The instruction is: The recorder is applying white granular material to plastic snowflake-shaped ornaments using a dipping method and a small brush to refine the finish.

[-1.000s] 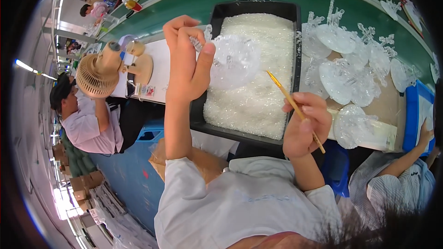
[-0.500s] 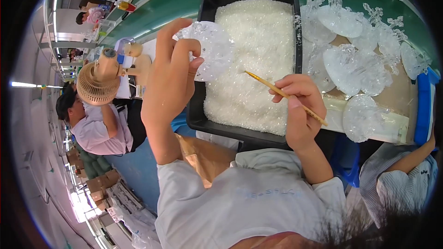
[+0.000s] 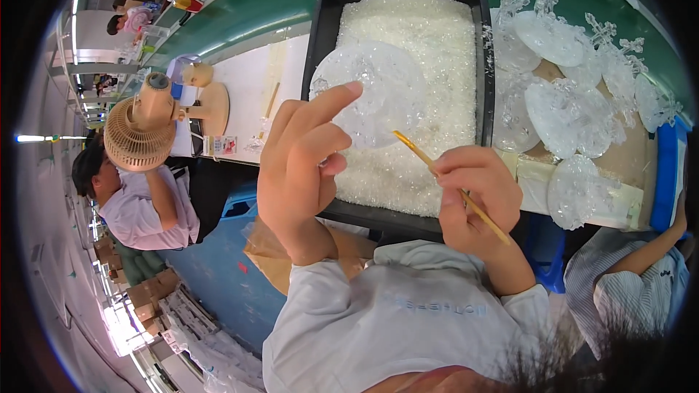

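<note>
My left hand [image 3: 300,164] is closed on a clear, frosted round disc [image 3: 389,94] with a transparent figure on it, its index finger lying across the front. The disc hangs over a black tray [image 3: 483,51] filled with white, glittering granules [image 3: 408,18]; part of its left side is behind my fingers. In my right hand [image 3: 482,200] a thin wooden paintbrush [image 3: 417,150] is pinched like a pen. Its yellowish tip lies by the disc's lower right edge; whether the two touch, I cannot tell.
Several similar clear discs with figures [image 3: 557,113] crowd the table right of the tray. A beige fan [image 3: 142,127] stands at left, near a seated person [image 3: 145,207]. A striped sleeve [image 3: 633,262] and a blue bin [image 3: 670,167] are at far right. Another stick [image 3: 272,100] lies on the white surface.
My left hand has moved right and slightly down, bringing the disc further over the granules and turning its face more into view. The brush tip now lies at the disc's edge.
</note>
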